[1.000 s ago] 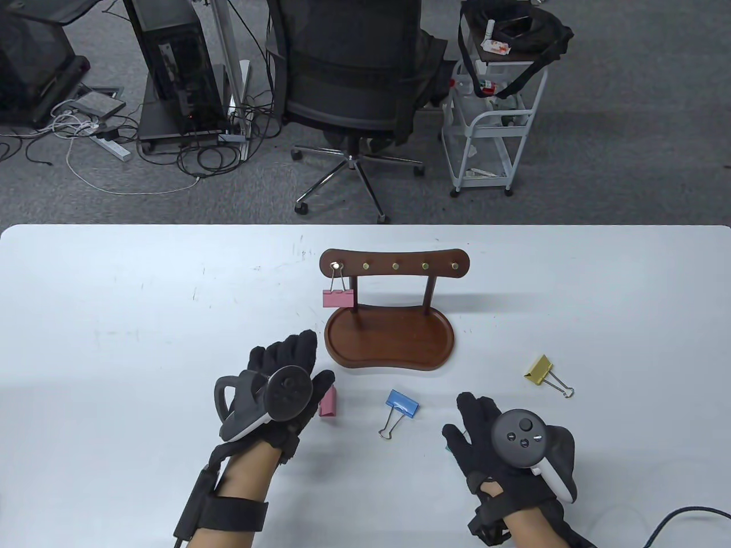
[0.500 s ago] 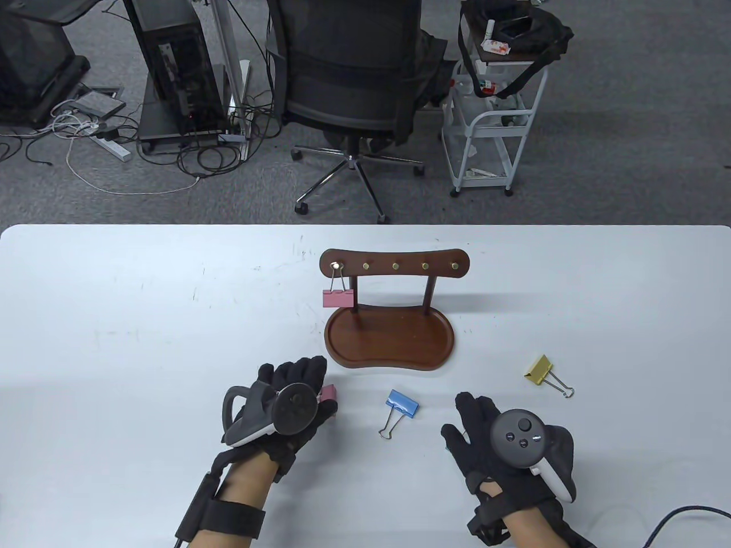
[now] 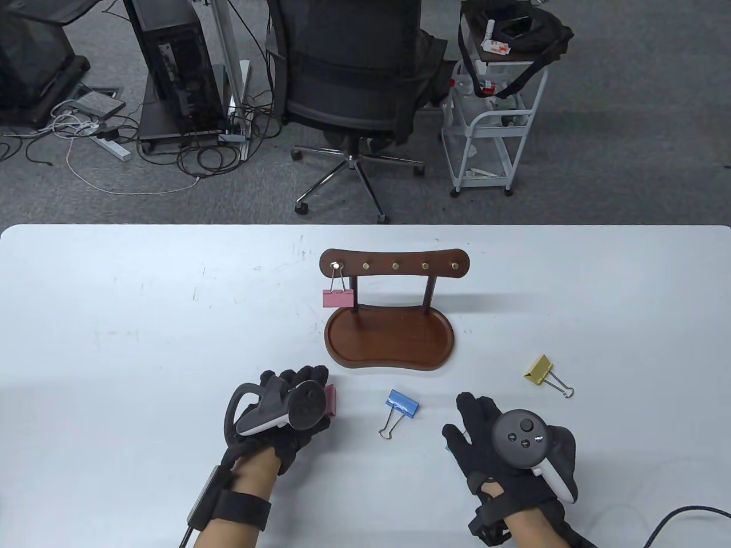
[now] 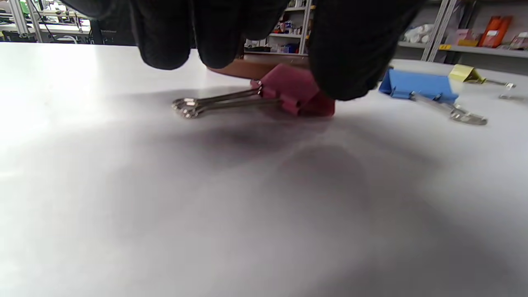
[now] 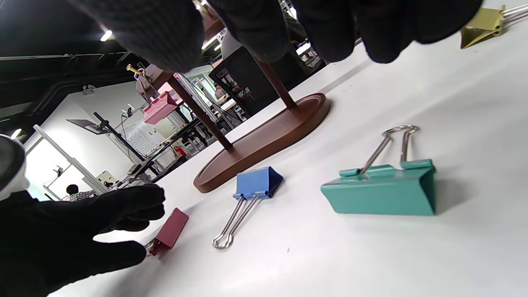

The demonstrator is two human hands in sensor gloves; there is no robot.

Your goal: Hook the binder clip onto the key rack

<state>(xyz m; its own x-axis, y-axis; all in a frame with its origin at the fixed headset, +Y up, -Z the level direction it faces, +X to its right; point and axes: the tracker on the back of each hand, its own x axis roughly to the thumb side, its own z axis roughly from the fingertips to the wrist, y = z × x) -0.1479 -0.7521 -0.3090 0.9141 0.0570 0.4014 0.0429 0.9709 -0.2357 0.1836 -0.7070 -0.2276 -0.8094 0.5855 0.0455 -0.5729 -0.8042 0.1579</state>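
The wooden key rack (image 3: 394,265) stands mid-table with one pink binder clip (image 3: 338,298) hanging on its leftmost hook. A second pink binder clip (image 3: 329,399) lies flat on the table, handles toward me, seen close in the left wrist view (image 4: 288,88). My left hand (image 3: 317,394) hovers over it. The thumb touches its body, and the other fingers stay apart above the handles. My right hand (image 3: 468,416) rests open and flat on the table over a teal binder clip (image 5: 383,189).
A blue binder clip (image 3: 402,402) lies between my hands. A yellow binder clip (image 3: 539,368) lies to the right of the rack's tray base (image 3: 388,342). An office chair and a cart stand beyond the far table edge.
My left hand has drawn back toward me and curled down over the loose pink clip, which has hardly moved. My right hand has stayed still.
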